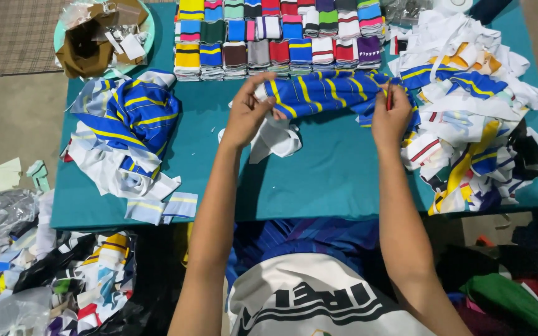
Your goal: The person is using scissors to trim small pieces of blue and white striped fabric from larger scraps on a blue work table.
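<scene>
Two bare hands hold a long strip of blue ribbed knit fabric with yellow stripes (328, 92) stretched flat above a teal table (319, 180). At one end of the strip the left hand (246, 117) is closed, fingers curled and pinching the cloth beside a crumpled white scrap (276, 138). At the other end the right hand (391, 118) is also closed on the cloth, and a thin red tool (389, 98) pokes up between its fingers; its exact kind is too small to tell. Beyond the strip, along the table's far edge, stand neat rows of folded knit pieces (278, 37), small rectangular stacks in yellow, blue, red, grey, green, purple and white, many with contrasting stripes. To the right lies a loose heap of mixed trims (474, 118), mostly white with blue, yellow, red and black bands. To the left sits a second pile of blue and yellow striped fabric (126, 134) mixed with white pieces. A pale green round basin (60, 38) at the far left corner holds brown cloth and small white paper tags. Scraps and clear plastic bags (7, 214) litter the floor at the left.
</scene>
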